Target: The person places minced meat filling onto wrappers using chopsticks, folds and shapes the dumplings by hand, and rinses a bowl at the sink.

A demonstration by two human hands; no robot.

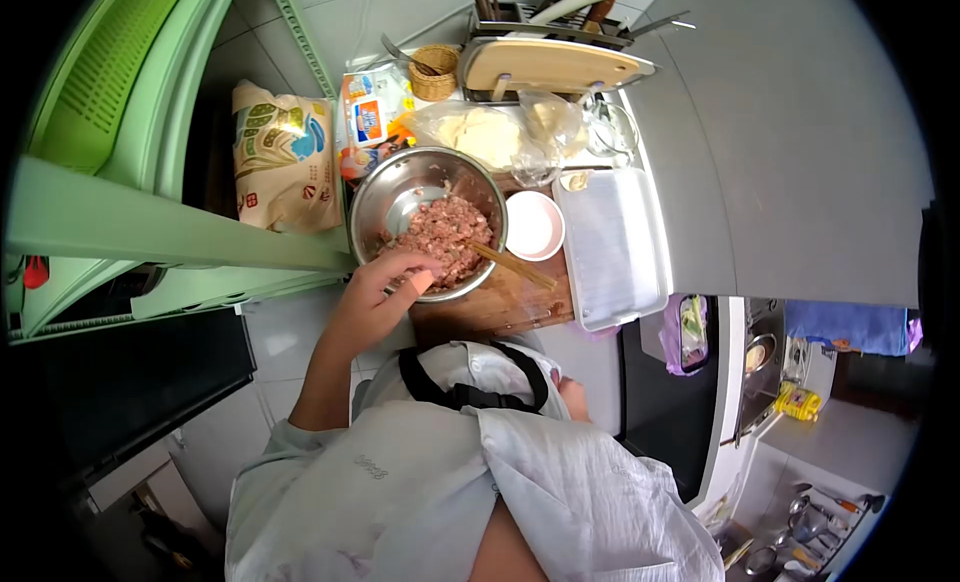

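Minced meat point(445, 232) fills the near and right part of a steel bowl point(365, 200). My left hand point(378, 294) reaches over the bowl's near left rim, its thumb and fingertips curled close together just above the meat. What they pinch, if anything, is hidden. A pair of wooden chopsticks point(520, 268) leans in the meat, with the free ends sticking out over the right rim; no hand is on it. My right hand point(572, 397) hangs low beside my body, mostly covered by the clothing, so its fingers do not show.
Right of the bowl stand a small white bowl point(535, 225) and a translucent plastic box point(612, 247). Dough-like pieces in plastic bags point(480, 134) lie behind. A knife rack with a cutting board point(550, 67) stands at the back. A green shelf point(180, 217) borders the left.
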